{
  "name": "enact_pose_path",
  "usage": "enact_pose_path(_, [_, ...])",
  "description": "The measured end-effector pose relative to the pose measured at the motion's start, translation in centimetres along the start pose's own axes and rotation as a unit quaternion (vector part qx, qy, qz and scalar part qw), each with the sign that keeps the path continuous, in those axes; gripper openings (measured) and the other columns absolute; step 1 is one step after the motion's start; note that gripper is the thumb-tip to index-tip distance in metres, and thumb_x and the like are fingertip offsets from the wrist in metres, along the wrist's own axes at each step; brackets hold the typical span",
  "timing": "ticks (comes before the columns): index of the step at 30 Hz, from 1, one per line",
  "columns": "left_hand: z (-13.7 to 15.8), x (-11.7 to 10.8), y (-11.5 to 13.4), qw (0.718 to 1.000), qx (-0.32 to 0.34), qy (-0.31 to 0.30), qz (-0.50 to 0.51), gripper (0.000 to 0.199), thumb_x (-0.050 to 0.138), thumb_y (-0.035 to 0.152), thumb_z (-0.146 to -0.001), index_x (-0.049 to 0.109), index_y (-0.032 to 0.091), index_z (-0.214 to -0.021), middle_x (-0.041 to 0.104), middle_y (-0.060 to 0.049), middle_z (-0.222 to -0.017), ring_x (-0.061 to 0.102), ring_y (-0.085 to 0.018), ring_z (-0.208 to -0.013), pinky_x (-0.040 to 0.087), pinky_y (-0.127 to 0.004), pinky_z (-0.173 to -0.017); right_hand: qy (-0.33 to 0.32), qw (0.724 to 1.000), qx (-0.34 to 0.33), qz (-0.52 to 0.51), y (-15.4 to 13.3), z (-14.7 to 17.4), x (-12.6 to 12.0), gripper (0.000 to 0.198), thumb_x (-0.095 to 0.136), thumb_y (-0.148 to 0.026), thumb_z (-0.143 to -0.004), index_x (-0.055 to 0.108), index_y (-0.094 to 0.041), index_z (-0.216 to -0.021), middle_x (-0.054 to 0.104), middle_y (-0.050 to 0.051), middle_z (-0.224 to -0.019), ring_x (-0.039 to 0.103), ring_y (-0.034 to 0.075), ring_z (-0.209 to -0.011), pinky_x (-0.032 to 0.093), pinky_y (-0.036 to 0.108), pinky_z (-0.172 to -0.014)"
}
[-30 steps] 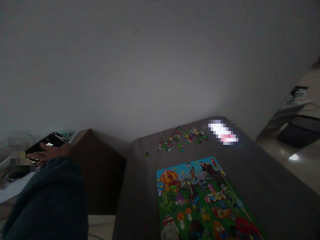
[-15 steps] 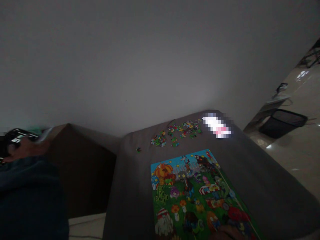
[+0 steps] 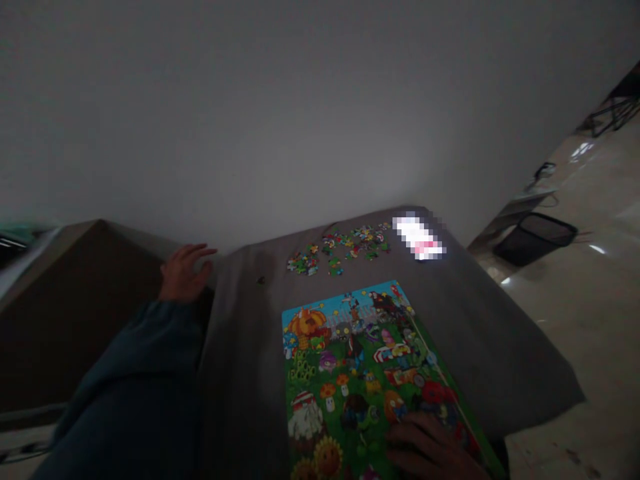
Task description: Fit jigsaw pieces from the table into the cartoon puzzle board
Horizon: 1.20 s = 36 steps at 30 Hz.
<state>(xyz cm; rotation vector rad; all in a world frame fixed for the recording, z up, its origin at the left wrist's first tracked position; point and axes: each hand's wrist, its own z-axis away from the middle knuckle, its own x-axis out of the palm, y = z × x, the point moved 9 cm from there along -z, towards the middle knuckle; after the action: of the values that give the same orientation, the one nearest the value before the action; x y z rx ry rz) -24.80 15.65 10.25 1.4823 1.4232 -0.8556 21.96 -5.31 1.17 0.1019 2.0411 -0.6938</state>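
Past the left edge of the cloth-covered table, my left hand (image 3: 184,273) hangs in the air with its fingers apart and nothing in it. A single dark puzzle piece (image 3: 261,281) lies on the cloth to its right. My right hand (image 3: 425,445) rests on the lower right part of a colourful cartoon picture board (image 3: 345,387), its fingers stretched over the surface. The board shows a pumpkin, mushrooms and other figures on green. Beyond the board's far edge, loose jigsaw pieces (image 3: 350,244) are spread in small heaps.
A bright, pixelated rectangle (image 3: 419,237) lies at the table's far right corner. The pale wall (image 3: 280,120) rises right behind the grey cloth (image 3: 500,347). To the left stands a brown box-like piece (image 3: 100,300). A black mesh bin (image 3: 537,240) is on the floor at right.
My left hand has left the dark object at far left and moved right, to the table's left edge. More of my right hand shows on the board. The view has shifted slightly.
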Motion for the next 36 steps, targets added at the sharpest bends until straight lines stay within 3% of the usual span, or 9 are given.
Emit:
enact_pose_path(6, [1.5,8.1,9.0,0.989,0.095,-0.092,0.070,0.033,0.057,0.032,-0.091,0.056,0.015,-0.120,0.055,-0.011,-0.127,0.055,-0.026,-0.114,0.046,-0.049,-0.095,0.010,1.000,0.028,-0.008,0.1,-0.1,0.0,0.016,0.052,-0.024,-0.093,0.063,-0.022,-0.105,0.069,0.002,-0.098,0.059,0.014,-0.093,0.051,0.025,-0.080])
enact_pose_path(10, [2.2,10.9,12.5,0.976,0.134,-0.152,0.084,0.039,0.057,0.032,-0.091,0.052,0.016,-0.126,0.052,-0.012,-0.130,0.055,-0.026,-0.113,0.048,-0.049,-0.093,0.018,0.999,0.032,-0.025,-0.1,-0.3,-0.4,0.015,0.050,-0.024,-0.094,0.062,-0.021,-0.103,0.068,0.002,-0.098,0.057,0.015,-0.093,0.049,0.026,-0.080])
enact_pose_path(17, [0.8,11.9,13.5,0.969,0.128,-0.203,0.053,0.040,0.058,0.033,-0.091,0.052,0.016,-0.127,0.052,-0.012,-0.130,0.055,-0.027,-0.113,0.048,-0.049,-0.093,0.102,0.992,0.049,-0.049,0.4,0.3,-0.4,0.014,0.050,-0.022,-0.094,0.063,-0.022,-0.098,0.068,0.001,-0.092,0.054,0.015,-0.088,0.046,0.026,-0.079])
enact_pose_path(24, [-1.3,15.1,16.3,0.966,0.093,-0.239,0.026,0.034,0.056,0.033,-0.092,0.055,0.017,-0.122,0.055,-0.011,-0.124,0.058,-0.023,-0.106,0.051,-0.044,-0.089,0.125,0.989,0.039,-0.070,0.6,0.7,-0.4,0.012,0.051,-0.021,-0.092,0.062,-0.021,-0.096,0.067,0.001,-0.093,0.054,0.016,-0.088,0.046,0.028,-0.077])
enact_pose_path(32, [-2.1,15.2,15.7,0.960,0.036,-0.278,0.012,0.035,0.057,0.034,-0.091,0.055,0.015,-0.121,0.057,-0.010,-0.121,0.059,-0.023,-0.103,0.052,-0.044,-0.086,0.130,0.990,0.013,-0.045,0.0,0.9,-0.5,0.013,0.050,-0.026,-0.094,0.062,-0.020,-0.096,0.068,0.002,-0.089,0.057,0.016,-0.089,0.048,0.029,-0.077])
enact_pose_path(36, [-1.7,15.3,15.2,0.949,0.013,-0.315,0.021,0.035,0.057,0.033,-0.091,0.055,0.015,-0.121,0.057,-0.010,-0.120,0.059,-0.023,-0.102,0.052,-0.043,-0.086,0.151,0.988,-0.019,-0.030,-1.0,2.1,-3.1,0.016,0.046,-0.027,-0.097,0.062,-0.023,-0.098,0.070,-0.002,-0.089,0.061,0.011,-0.086,0.050,0.022,-0.075])
